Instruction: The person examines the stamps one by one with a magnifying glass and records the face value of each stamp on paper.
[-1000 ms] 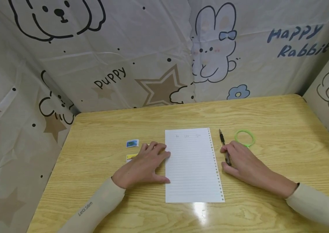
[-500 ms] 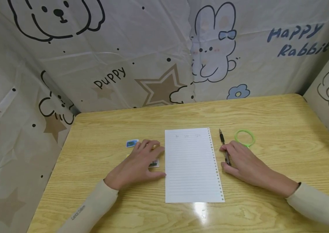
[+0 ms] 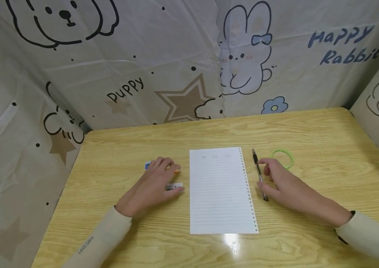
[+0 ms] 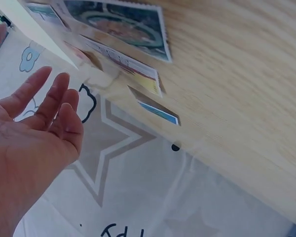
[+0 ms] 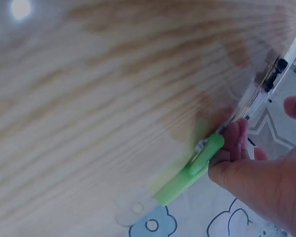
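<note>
A: What's different with the left hand [image 3: 153, 187]?
B: It has moved off the sheet [image 3: 223, 193] toward the left edge of the table [image 3: 102, 178], covering more of the blue stamp [image 3: 147, 165] and baring part of a greyish one [image 3: 176, 185].
A: And the right hand [image 3: 284, 185]?
B: Shifted toward the table's right edge; its index finger, earlier across the pen [image 3: 255, 159], is beside it, and the pen's lower end shows.

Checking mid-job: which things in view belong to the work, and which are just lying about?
Likely part of the job:
pen, at the right hand
stamp-like pieces, by the left hand
lined sheet, faintly marked, between the hands

Seemingly just lying about:
green ring, partly hidden by the right hand; its role is uncertain
</note>
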